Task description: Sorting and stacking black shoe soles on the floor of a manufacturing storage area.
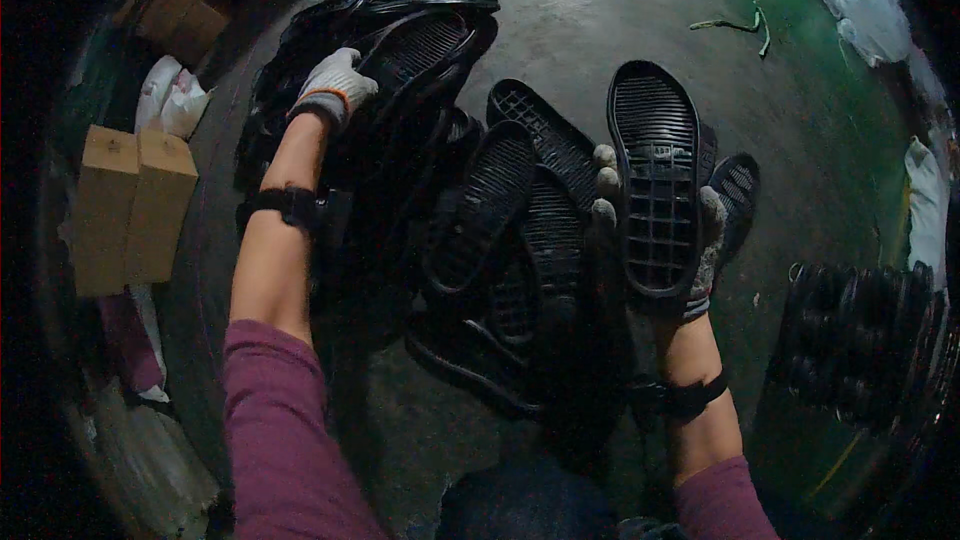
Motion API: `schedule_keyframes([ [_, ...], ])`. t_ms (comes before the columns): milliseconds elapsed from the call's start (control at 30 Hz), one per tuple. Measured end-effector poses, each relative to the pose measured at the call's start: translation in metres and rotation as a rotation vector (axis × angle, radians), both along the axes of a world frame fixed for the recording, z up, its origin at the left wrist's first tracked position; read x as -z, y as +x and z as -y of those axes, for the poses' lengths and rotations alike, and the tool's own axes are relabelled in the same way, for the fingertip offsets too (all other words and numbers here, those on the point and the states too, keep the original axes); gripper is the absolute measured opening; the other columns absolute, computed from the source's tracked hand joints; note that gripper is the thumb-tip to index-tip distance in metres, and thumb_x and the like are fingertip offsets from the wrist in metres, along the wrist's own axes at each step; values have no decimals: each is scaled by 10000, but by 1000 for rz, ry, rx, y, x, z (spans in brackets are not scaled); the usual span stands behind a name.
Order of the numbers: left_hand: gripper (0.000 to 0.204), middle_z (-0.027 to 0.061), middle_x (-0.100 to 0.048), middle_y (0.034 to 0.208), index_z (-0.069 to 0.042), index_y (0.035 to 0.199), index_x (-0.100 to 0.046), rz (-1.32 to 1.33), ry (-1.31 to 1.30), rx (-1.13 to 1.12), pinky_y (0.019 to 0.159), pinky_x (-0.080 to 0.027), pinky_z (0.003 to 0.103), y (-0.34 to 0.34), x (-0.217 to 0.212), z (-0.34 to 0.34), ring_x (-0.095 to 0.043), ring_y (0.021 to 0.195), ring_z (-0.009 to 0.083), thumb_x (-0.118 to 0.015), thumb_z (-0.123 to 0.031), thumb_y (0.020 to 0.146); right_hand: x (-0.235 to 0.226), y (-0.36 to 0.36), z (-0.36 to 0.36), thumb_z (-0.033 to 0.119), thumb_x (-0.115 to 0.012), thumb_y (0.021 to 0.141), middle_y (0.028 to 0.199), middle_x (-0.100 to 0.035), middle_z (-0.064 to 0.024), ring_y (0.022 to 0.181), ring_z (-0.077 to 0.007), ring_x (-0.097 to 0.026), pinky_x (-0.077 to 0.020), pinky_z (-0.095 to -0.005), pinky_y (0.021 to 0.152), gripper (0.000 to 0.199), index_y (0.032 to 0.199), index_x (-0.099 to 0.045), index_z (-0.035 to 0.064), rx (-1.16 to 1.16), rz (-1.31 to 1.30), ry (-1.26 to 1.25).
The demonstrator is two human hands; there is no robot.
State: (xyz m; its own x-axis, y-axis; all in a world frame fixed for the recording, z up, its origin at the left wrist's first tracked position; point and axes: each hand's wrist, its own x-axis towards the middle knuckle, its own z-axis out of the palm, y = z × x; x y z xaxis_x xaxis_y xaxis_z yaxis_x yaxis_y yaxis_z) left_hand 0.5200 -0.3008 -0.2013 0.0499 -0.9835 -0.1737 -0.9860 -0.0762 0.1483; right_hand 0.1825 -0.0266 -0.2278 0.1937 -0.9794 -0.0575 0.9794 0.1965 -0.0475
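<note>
My right hand [708,225], in a pale, dirt-stained knit glove, grips a black shoe sole [657,180] upright, its ribbed and gridded face turned to me. Fingers wrap its left edge and the thumb lies along the right. Another dark sole [738,195] shows behind it; whether the hand holds that too I cannot tell. At the far left my left hand [335,85], gloved in white, is closed at the edge of a ribbed sole [415,48] on a heap of black soles; its fingertips are partly hidden. Between the hands several loose soles [485,205] overlap.
Bundled black soles [850,340] stand on the floor at the right. Cardboard boxes [135,210] and white bags [172,98] line the left side. A pale strip of cord [745,28] lies on the far floor, near plastic sheeting [870,10].
</note>
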Motion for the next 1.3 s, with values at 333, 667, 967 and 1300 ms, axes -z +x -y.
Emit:
schedule_keyframes([
  [333,447,118,-692,995,69,1130,-633,-1083,-241,100,818,-545,372,-123,68,-144,-655,889,231,-703,-326,931,-41,11,16,249,-739,844,1295,-583,-212,1105,-335,-629,-533,-422,928,747,1496,-442,36,659,-1786,-147],
  [667,409,55,-652,992,-55,1056,-603,-2285,613,-30,719,-503,289,-186,122,-234,-604,854,130,-557,-461,1039,-6,36,0,482,-644,908,1434,-451,-337,1223,-493,-553,-493,-513,1004,778,1531,-392,90,228,-2586,197],
  [967,302,180,-624,1186,-9,1233,-626,-1227,74,445,1013,-461,406,-195,68,-194,-590,1128,305,-556,-156,978,37,-73,-61,363,-723,865,1360,-564,-322,1238,-455,-572,-447,-412,1062,754,1422,-460,-73,332,-2134,568],
  [1300,578,175,-573,1435,-26,1436,-518,-162,-240,-45,1087,-416,404,24,110,-31,-540,1324,322,-628,-300,939,160,-310,-159,175,-746,862,1586,-359,-242,1416,-318,-437,-418,-394,1105,863,1553,-282,-52,590,-1578,1256],
])
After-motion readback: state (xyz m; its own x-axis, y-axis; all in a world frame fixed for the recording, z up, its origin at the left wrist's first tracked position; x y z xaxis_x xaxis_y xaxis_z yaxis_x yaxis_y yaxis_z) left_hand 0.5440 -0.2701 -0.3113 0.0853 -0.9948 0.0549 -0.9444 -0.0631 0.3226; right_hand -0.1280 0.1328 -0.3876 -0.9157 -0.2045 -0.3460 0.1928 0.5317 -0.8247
